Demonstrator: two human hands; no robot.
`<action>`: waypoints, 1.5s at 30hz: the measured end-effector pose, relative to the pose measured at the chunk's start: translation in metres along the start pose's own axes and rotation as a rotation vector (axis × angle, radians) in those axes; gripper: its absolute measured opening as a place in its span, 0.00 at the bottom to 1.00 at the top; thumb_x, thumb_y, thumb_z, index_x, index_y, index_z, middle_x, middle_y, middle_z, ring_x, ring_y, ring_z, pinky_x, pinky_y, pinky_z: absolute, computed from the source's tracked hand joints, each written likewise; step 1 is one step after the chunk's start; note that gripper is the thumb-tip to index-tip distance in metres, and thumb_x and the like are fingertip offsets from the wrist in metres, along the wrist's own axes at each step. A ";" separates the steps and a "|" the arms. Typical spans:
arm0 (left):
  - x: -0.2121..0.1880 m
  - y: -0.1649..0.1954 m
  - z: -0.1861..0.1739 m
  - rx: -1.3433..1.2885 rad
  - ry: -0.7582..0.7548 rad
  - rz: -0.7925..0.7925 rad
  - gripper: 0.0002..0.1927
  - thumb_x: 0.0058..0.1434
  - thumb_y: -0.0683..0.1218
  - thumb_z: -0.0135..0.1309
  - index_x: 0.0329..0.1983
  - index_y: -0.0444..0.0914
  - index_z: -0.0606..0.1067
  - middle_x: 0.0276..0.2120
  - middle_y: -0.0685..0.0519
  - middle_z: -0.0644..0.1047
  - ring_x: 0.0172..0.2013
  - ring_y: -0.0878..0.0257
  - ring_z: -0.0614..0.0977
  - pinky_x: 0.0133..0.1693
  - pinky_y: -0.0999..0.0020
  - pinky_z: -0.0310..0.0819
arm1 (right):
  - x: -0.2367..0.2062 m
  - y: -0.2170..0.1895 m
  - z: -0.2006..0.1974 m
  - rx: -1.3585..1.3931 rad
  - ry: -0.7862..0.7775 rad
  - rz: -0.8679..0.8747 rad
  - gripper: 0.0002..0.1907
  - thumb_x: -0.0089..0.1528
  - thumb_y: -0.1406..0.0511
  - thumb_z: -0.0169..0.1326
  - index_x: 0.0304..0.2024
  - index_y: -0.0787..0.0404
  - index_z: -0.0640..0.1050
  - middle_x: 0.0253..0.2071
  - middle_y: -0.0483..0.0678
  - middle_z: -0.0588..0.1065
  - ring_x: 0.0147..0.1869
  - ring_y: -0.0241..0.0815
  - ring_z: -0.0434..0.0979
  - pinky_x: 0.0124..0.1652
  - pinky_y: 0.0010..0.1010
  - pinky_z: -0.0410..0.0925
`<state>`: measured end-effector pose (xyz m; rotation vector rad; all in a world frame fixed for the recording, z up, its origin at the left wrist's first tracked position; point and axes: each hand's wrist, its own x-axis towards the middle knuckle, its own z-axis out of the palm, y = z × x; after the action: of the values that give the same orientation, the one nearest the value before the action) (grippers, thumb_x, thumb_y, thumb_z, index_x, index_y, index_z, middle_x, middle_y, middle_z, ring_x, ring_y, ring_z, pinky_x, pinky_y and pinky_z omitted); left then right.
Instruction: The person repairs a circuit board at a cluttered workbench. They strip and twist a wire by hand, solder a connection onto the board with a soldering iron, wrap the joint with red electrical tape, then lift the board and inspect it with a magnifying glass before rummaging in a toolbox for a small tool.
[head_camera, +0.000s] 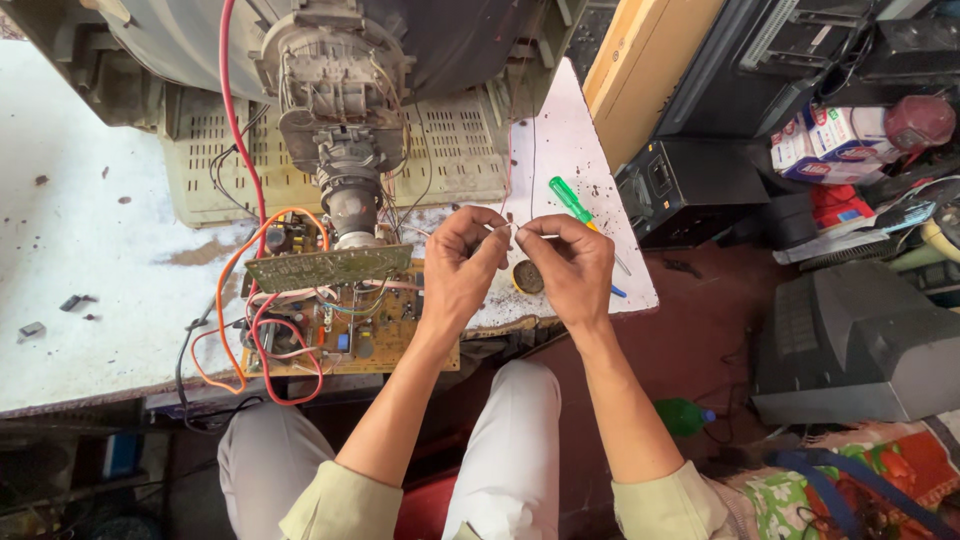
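My left hand (462, 262) and my right hand (572, 262) are raised together over the right end of a white workbench (80, 230). Between their pinched fingertips they hold a thin pale wire (512, 230); both hands grip it. Just left of my left hand lies an open circuit board (340, 320) with orange, red and black wires looping off it. The neck of a picture tube (345, 150) sits above the board. A small round tin (528, 277) rests on the bench under my hands.
A green-handled screwdriver (572, 202) lies on the bench beyond my right hand. Dark electronic boxes (690, 185), a grey television set (860, 340), cartons and a green bottle (682, 415) crowd the floor at the right. A wooden board (645, 60) leans at the back.
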<state>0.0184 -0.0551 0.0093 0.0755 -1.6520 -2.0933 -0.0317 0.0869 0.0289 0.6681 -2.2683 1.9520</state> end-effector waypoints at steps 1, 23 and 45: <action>0.000 0.001 0.000 0.004 0.002 -0.023 0.05 0.64 0.41 0.56 0.40 0.34 0.78 0.20 0.57 0.76 0.23 0.75 0.74 0.26 0.77 0.63 | 0.000 0.001 0.000 0.039 -0.013 -0.026 0.03 0.62 0.73 0.61 0.38 0.69 0.82 0.35 0.46 0.79 0.36 0.29 0.77 0.34 0.20 0.70; 0.007 -0.007 -0.009 -0.082 -0.142 -0.025 0.05 0.66 0.41 0.58 0.42 0.34 0.81 0.24 0.59 0.77 0.27 0.74 0.76 0.28 0.77 0.64 | 0.008 0.012 -0.012 0.475 -0.175 0.314 0.05 0.62 0.71 0.61 0.37 0.70 0.82 0.34 0.47 0.79 0.39 0.33 0.76 0.41 0.24 0.68; 0.007 -0.003 -0.009 -0.034 -0.203 -0.005 0.04 0.67 0.41 0.55 0.40 0.33 0.76 0.25 0.61 0.74 0.27 0.76 0.70 0.30 0.78 0.65 | 0.005 -0.010 -0.014 0.105 -0.208 0.191 0.08 0.62 0.72 0.61 0.42 0.71 0.84 0.38 0.51 0.82 0.41 0.35 0.79 0.42 0.25 0.71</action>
<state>0.0138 -0.0658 0.0056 -0.1487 -1.7308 -2.1928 -0.0356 0.0980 0.0421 0.7206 -2.4460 2.1955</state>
